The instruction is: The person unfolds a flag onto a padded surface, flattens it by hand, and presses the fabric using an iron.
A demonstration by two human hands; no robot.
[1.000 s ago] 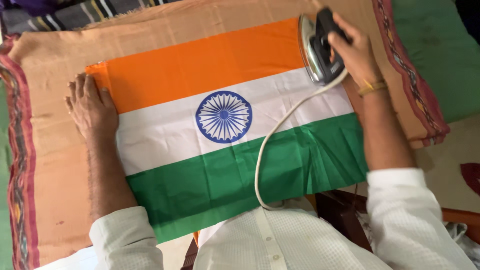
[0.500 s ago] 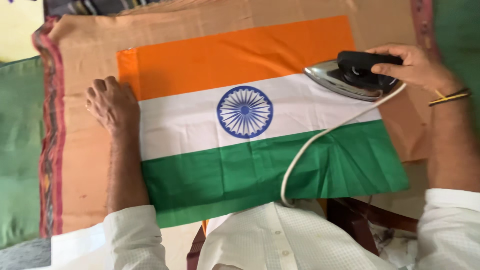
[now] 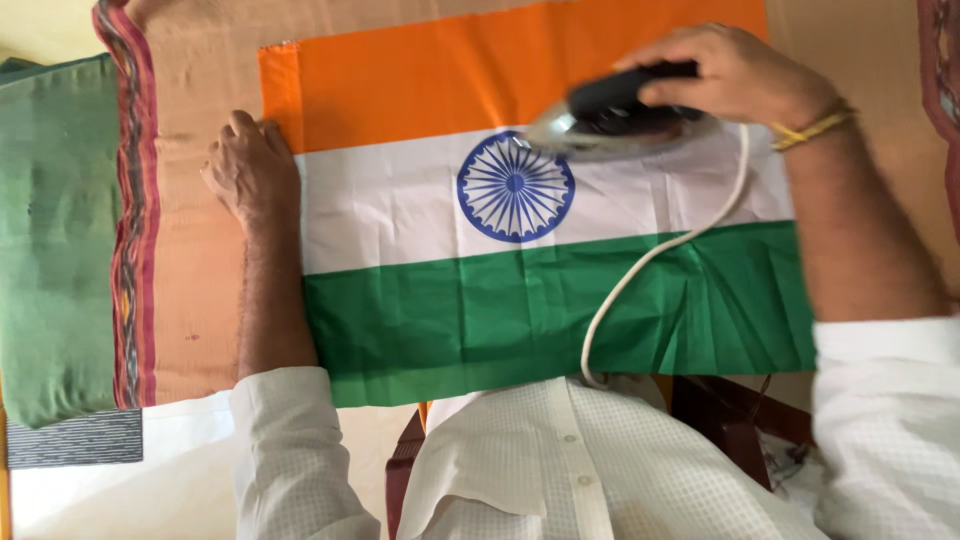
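**Flag under the iron: 1 item, partly pressed**

Right hand: closed around the black handle of a steel-soled electric iron, which is blurred in the head view. The sole sits on the flag's white band, just right of the blue wheel emblem, near the orange edge.

Left hand: flat, fingers spread, gripping nothing; it presses the flag's left edge onto the cloth.

Item: 1 orange, white and green cloth flag, spread flat on a tan cloth with dark red patterned borders.

Attached: 1 white cord, looping across the green band towards the person's white shirt.

Condition: orange and white bands look smooth; the green band shows fold creases at right, so that part seems left to press.
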